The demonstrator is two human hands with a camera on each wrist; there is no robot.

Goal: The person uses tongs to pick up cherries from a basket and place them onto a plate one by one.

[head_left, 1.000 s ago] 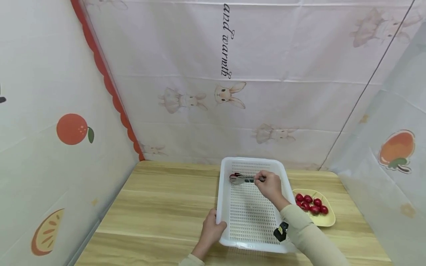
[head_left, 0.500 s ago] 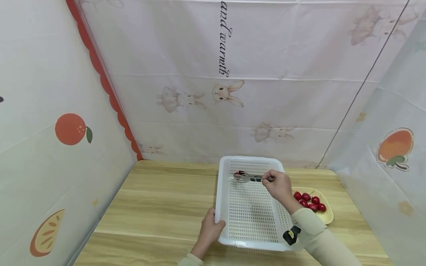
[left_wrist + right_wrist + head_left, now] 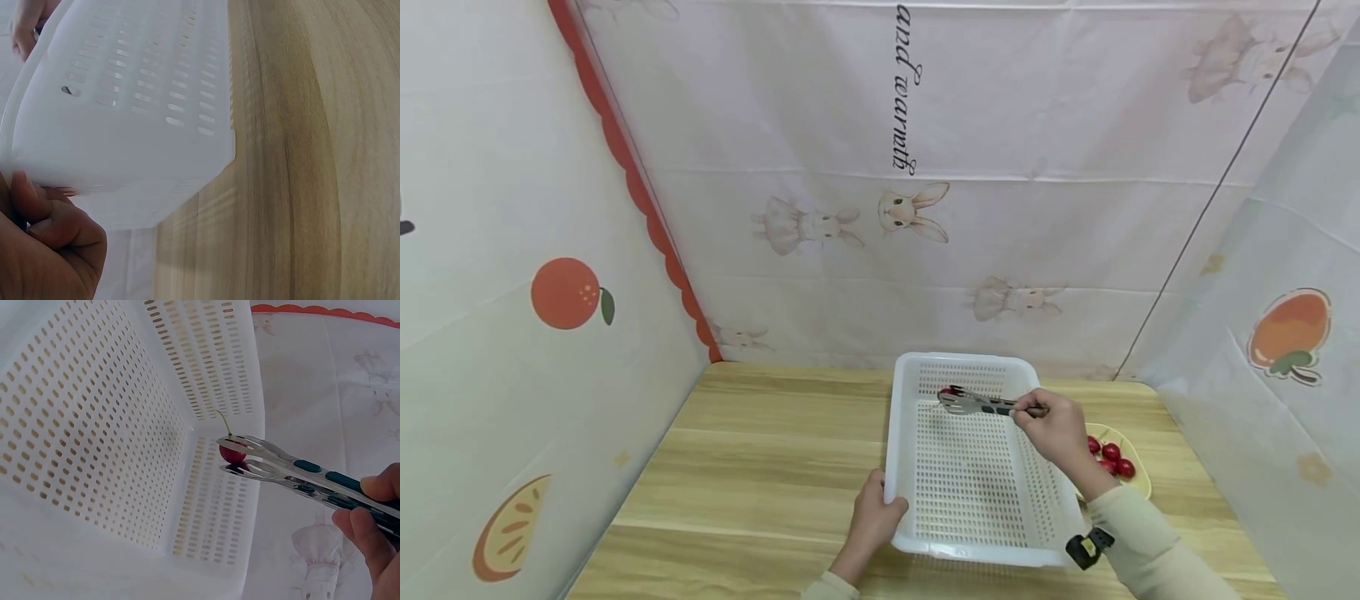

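Note:
My right hand (image 3: 1054, 427) pinches the handles of metal tongs (image 3: 306, 478) with dark green grips. Between the tongs' slotted tips is one red cherry (image 3: 232, 450), its green stem sticking out. Tongs and cherry are over the far part of a white perforated basket (image 3: 970, 550). With thumb and curled fingers, my left hand (image 3: 875, 515) grips the basket's rim at its near left side; the left wrist view shows this grip from outside the wall. Beside the basket on the right, a yellow plate (image 3: 1138, 487) bears several cherries (image 3: 1110, 452), partly hidden by my right forearm.
A wooden table (image 3: 775, 467) carries the basket and plate. Cloth-covered walls printed with rabbits and fruit enclose it at the back, left and right. A black strap device (image 3: 1088, 547) sits on my right wrist.
My right hand has moved to the right with the tongs and cherry, from the basket's far left part toward its right side. The left hand keeps its grip on the rim.

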